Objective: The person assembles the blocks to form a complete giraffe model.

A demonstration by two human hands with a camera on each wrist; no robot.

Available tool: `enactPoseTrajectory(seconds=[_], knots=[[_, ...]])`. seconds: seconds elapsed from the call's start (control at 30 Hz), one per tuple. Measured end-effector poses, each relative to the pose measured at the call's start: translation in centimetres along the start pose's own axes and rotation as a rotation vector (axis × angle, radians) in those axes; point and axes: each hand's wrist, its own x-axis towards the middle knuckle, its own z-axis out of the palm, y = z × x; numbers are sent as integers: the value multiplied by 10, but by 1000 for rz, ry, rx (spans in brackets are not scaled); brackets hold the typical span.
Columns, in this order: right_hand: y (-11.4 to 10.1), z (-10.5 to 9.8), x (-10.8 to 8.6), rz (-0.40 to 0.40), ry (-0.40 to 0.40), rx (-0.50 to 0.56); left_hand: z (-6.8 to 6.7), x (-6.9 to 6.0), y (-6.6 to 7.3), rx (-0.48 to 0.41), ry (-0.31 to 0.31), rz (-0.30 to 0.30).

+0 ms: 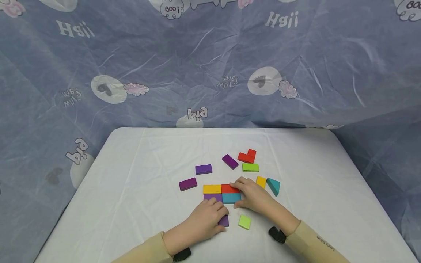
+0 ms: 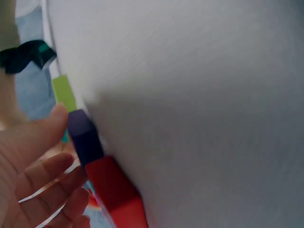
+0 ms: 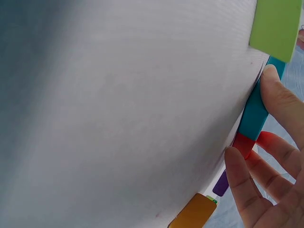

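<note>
My left hand [image 1: 205, 217] is low over the white table, its thumb and forefinger at two sides of a dark purple block [image 1: 224, 221]. Beside that block, a red block [image 2: 116, 192] shows in the left wrist view; the hand hides it in the head view. My right hand [image 1: 254, 195] spans the right end of a two-row group, thumb against the teal block [image 1: 231, 198] and fingers at the red block [image 1: 230, 189]. A yellow block [image 1: 212, 189] and a purple block [image 1: 212, 197] form the group's left half.
A lime square [image 1: 245, 222] lies between the hands. Beyond them are purple blocks [image 1: 203, 169], red pieces [image 1: 246, 157], a lime bar [image 1: 250, 167], a yellow piece [image 1: 261, 181] and a teal triangle [image 1: 274, 186]. A patterned blue-grey cloth [image 1: 210, 62] hangs behind the table [image 1: 148, 153].
</note>
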Motion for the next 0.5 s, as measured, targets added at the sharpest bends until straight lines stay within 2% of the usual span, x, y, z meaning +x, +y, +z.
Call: enactPoseTrajectory(seconds=[0.1,0.2,0.33,0.5], knots=[[0,0,0,-8,4,-4,3,1,5,47,34,12],[0,1,0,-12,7,-9,3,1,7,49,59,10],[0,1,-1,-15,14,-9,0,-2,6,-17,74,1],[-1,0,-1,-8,7,-4,-8,-16,-3,-147,32,-4]])
